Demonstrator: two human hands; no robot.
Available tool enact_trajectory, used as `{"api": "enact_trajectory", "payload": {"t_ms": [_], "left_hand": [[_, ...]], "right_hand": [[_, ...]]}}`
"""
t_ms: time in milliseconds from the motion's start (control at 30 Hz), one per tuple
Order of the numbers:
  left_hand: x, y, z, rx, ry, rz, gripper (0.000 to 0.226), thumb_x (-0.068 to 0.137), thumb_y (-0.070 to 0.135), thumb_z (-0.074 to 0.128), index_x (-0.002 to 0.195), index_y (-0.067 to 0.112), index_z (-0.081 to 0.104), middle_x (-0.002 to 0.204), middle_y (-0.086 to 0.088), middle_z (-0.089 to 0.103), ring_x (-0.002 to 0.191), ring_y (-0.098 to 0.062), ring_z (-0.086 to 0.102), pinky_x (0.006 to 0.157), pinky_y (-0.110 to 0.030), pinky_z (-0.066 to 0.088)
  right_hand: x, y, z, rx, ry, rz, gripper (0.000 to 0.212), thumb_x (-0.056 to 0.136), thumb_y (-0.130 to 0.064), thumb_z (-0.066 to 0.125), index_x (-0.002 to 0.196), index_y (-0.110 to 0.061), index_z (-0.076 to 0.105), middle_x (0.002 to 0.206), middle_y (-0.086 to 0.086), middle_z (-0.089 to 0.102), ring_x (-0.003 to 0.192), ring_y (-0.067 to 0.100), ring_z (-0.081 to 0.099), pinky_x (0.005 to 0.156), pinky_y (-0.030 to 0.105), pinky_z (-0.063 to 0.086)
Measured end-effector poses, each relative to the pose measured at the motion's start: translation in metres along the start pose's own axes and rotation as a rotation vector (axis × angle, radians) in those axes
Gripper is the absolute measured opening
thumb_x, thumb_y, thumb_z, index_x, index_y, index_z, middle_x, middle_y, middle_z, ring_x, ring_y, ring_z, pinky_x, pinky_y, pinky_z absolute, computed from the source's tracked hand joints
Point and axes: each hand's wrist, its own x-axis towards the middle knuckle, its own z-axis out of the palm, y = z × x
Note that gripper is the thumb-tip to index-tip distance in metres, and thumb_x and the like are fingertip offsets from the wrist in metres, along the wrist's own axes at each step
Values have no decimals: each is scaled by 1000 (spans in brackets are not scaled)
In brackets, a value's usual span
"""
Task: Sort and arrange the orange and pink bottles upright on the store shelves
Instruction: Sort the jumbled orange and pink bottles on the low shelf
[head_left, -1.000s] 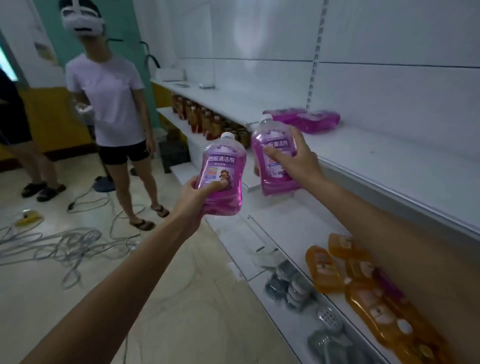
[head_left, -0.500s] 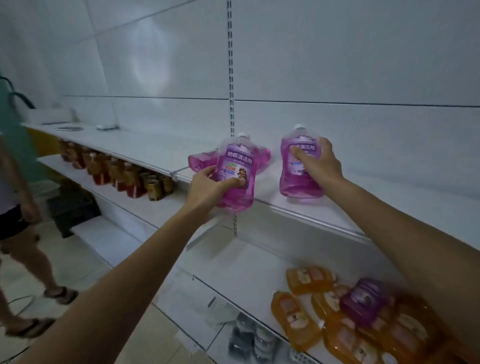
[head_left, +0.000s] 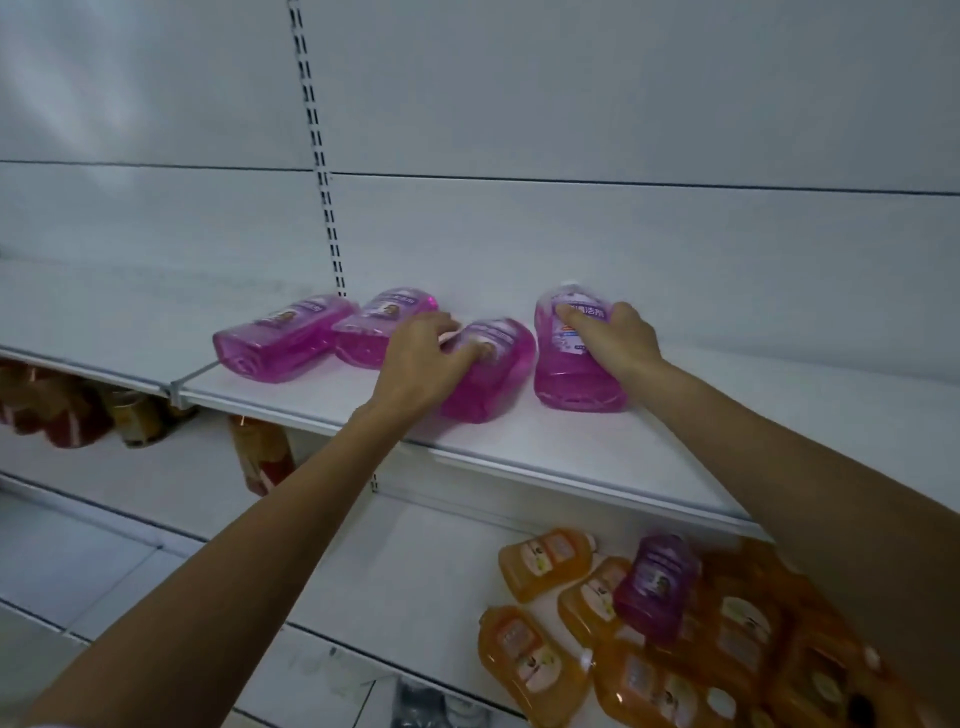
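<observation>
On the upper white shelf, my right hand grips a pink bottle that stands upright. My left hand is closed over another pink bottle, which leans back toward the wall with its base near the shelf front. Two more pink bottles lie flat to the left. On the lower shelf at right, several orange bottles lie in a heap with one purple-pink bottle on top.
A slotted metal upright runs up the white back panel. Brown and red jars stand on the shelf below at left. Dark packaged items sit on the bottom shelf. The upper shelf extends bare to the right.
Both hands carried their pink bottles forward onto the upper shelf. The right bottle now stands on the shelf; the left one has come down tilted beside the lying bottles. My view moved closer.
</observation>
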Motion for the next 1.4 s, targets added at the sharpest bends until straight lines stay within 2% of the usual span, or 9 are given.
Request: {"api": "enact_trajectory", "payload": {"t_ms": [67,200,300,433,533,633,767,900,1400], "left_hand": [[5,-5,-4,161,25,192,28,89,14,56,113,4,66,116,-12,65,112,-26,56,97,-27,36],[5,-13,-10,426,-190,570,56,81,53,44,114,13,67,120,-7,65,111,-24,58,93,-28,39],[15,-25,-12,560,-270,600,68,74,63,40,118,16,64,120,-4,63,108,-25,59,88,-36,46],[33,-35,-11,572,-279,560,72,69,60,35,117,13,62,120,-7,62,109,-29,57,91,-40,45],[40,-37,-9,555,-305,536,79,63,61,30,120,13,58,124,-8,59,116,-29,52,100,-42,39],[40,-34,-8,526,-296,596,78,64,62,32,120,13,58,124,-8,59,116,-28,52,99,-39,36],[38,-22,-4,377,-263,702,64,73,51,41,117,11,62,121,-11,62,111,-31,56,91,-41,43],[30,6,14,213,-300,755,55,77,37,49,125,12,58,134,-12,53,124,-30,47,102,-40,35],[-89,131,106,-114,-577,993,53,79,33,45,127,13,56,133,-7,54,125,-25,44,103,-34,32]], "right_hand": [[7,-4,8,-56,3,22,53,86,-50,56,120,-9,55,116,13,60,109,31,56,89,36,48],[22,-19,32,-246,-28,-18,34,90,-24,45,117,-7,56,123,17,56,118,35,47,82,32,39],[30,-28,47,-301,-35,-44,15,85,-18,45,82,-9,57,99,14,60,99,32,52,71,29,34],[31,-33,59,-222,15,-30,20,83,-17,48,88,-5,63,90,11,62,91,29,57,63,28,37],[31,-31,62,-111,138,-43,36,87,-26,52,118,-9,60,121,14,58,116,29,52,89,32,44],[24,-28,58,33,297,-74,52,91,-30,51,138,-10,45,144,9,43,134,23,38,108,33,32],[14,-29,38,-13,381,-146,51,92,-26,51,140,-11,43,147,4,42,137,19,35,110,29,28],[-6,-13,-10,-227,473,-155,55,91,-25,53,143,-13,39,147,4,41,137,20,34,109,29,28],[-160,95,-198,-413,803,143,58,89,-24,55,142,-9,37,142,13,42,131,26,38,105,37,34]]}}
